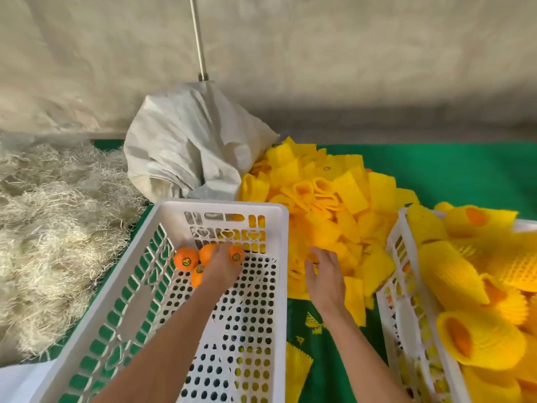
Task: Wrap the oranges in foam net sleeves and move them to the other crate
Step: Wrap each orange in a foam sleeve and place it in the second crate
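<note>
- Left hand (pixel 222 264) down in the near-left white crate (pixel 139 274), fingers curled over one orange (pixel 236 254) at the far end. Probably grabbing the next one to wrap.
- Right hand (pixel 322 271) loose and apart, holding nothing, hovering by the yellow foam sleeves pile (pixel 328 205) between crates. Handy for sleeving.
- Only four oranges left there.
- Right crate (pixel 401 286) heaped with wrapped oranges (pixel 479 338). Nearly done, seemingly.

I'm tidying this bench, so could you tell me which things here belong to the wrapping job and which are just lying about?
In use:
oranges
left crate
sleeve pile
right crate
wrapped oranges
left hand, on the oranges
right hand, at the pile

Lying about:
white sack
straw
pole
</note>
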A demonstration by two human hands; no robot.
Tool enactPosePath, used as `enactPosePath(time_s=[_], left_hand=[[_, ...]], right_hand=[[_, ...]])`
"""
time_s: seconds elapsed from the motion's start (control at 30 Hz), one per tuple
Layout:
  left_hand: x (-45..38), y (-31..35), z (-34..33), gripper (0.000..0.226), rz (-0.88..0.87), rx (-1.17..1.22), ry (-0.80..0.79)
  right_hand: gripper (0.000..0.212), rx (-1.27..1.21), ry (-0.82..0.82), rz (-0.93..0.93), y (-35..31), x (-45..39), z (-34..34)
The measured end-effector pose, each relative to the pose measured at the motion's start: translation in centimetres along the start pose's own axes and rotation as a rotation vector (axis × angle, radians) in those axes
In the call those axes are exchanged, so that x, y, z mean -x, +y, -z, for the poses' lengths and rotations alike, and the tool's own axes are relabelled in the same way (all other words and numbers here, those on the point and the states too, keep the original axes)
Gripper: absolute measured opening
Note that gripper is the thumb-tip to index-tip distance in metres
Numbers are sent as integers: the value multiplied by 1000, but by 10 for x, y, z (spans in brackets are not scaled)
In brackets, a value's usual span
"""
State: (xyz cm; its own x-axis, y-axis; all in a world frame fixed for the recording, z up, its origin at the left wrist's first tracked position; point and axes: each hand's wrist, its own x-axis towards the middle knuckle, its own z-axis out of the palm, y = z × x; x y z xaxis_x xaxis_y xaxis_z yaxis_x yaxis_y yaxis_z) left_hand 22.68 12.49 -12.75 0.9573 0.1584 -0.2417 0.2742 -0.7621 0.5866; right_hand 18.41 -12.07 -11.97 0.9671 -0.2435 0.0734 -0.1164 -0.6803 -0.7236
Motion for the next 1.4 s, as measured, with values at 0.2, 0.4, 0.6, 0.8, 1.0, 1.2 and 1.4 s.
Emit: enactPosePath(time_s=[0.2, 0.4, 0.6, 0.8, 1.0, 1.2, 1.4], left_hand=[[-32, -5, -14, 64, 50, -111, -5], [-22, 2, -4, 60, 13, -30, 46], [32, 43, 40, 43, -12, 236, 197], [121, 81, 92, 46, -130, 572, 195], [194, 105, 101, 67, -227, 1026, -241], [241, 118, 76, 62, -248, 1151, -524], [253, 122, 48, 24, 9, 1260, -258]], right_hand=[[45, -146, -98, -199, -2, -46, -35], [24, -202, 33, -142, -14, -50, -25], [17, -307, 179, -21, -54, -21, 33], [20, -235, 278, 176, -96, 37, 97], [25, -39, 212, 212, -116, 84, 138], [40, 58, 38, 198, -116, 116, 153], [40, -134, 39, 177, -105, 135, 159]])
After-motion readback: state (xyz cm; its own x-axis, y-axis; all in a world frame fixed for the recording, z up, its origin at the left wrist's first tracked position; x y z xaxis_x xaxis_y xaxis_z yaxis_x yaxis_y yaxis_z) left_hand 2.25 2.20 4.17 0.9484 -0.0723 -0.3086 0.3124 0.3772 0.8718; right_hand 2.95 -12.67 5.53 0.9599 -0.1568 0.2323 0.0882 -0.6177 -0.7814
